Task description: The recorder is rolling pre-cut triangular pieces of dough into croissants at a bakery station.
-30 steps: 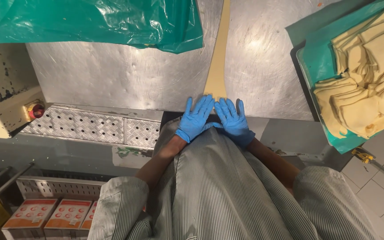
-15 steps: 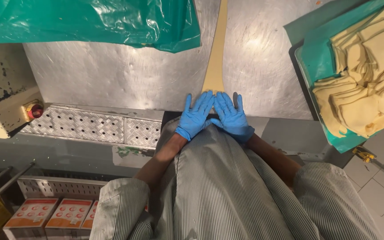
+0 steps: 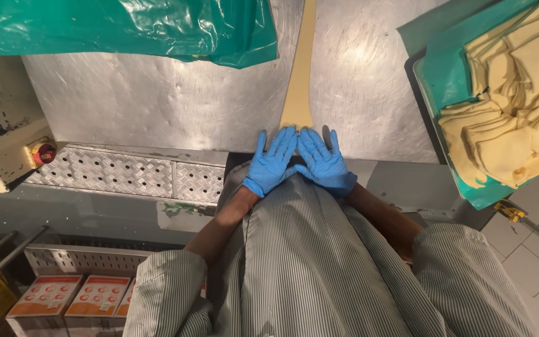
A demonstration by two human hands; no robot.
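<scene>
Head view: two gloved hands, left hand (image 3: pixel 272 163) and right hand (image 3: pixel 324 161), fingers spread flat, grasping nothing, on one dough strip (image 3: pixel 300 75).

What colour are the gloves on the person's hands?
Blue, on both the left hand and right hand; clearest in the head view.

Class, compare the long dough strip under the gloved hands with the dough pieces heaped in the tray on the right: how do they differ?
The dough strip lies flat in one long, narrow band on the bare steel table; the dough pieces are short, folded sheets heaped together. The strip's near end lies at the fingertips of the left hand and right hand; the pieces lie untouched in a tray lined with green plastic. Both are pale yellow.
</scene>
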